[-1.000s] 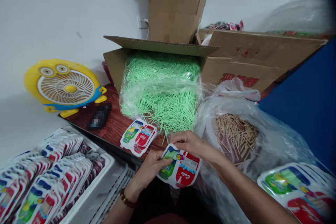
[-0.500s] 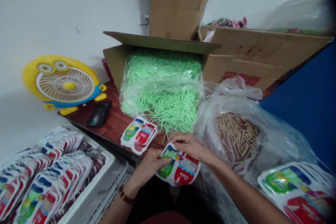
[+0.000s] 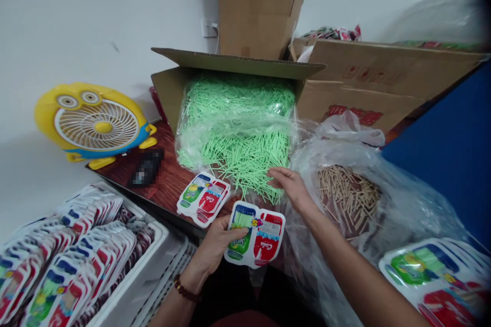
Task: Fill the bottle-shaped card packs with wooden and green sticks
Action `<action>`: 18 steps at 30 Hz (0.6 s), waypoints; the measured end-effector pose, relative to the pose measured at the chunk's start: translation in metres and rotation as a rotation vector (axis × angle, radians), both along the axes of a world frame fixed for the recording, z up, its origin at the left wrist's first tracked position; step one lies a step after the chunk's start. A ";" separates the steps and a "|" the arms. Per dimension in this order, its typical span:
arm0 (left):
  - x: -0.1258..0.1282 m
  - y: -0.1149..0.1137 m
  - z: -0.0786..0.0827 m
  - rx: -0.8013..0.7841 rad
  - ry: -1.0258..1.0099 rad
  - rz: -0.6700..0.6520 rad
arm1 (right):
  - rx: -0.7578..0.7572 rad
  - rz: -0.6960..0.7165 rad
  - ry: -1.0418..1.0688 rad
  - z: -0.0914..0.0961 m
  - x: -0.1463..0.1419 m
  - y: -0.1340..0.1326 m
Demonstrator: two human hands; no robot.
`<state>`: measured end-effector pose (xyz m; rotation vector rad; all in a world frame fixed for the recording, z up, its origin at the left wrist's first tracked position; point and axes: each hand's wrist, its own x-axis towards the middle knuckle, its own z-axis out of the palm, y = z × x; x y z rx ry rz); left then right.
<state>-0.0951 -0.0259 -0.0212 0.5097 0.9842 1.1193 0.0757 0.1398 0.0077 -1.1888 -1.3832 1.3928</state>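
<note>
Moved: right hand (image 3: 289, 186) has left the blister pack (image 3: 255, 235), now loose-fingered over the green sticks (image 3: 238, 138).
Left hand (image 3: 215, 242): pinches the pack's left edge, at the table (image 3: 169, 184) front.
Care: a steady, level pack helps.

free: bare wood (image 3: 164, 184) by phone (image 3: 144, 173) | blocked: fan (image 3: 94, 123), boxes (image 3: 368, 87)

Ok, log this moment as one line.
left hand: holds blister pack | right hand: open, over green sticks | second pack: lying on table
</note>
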 end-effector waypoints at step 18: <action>0.016 0.008 0.011 0.050 0.046 0.032 | -0.002 0.547 -0.148 0.008 0.033 -0.049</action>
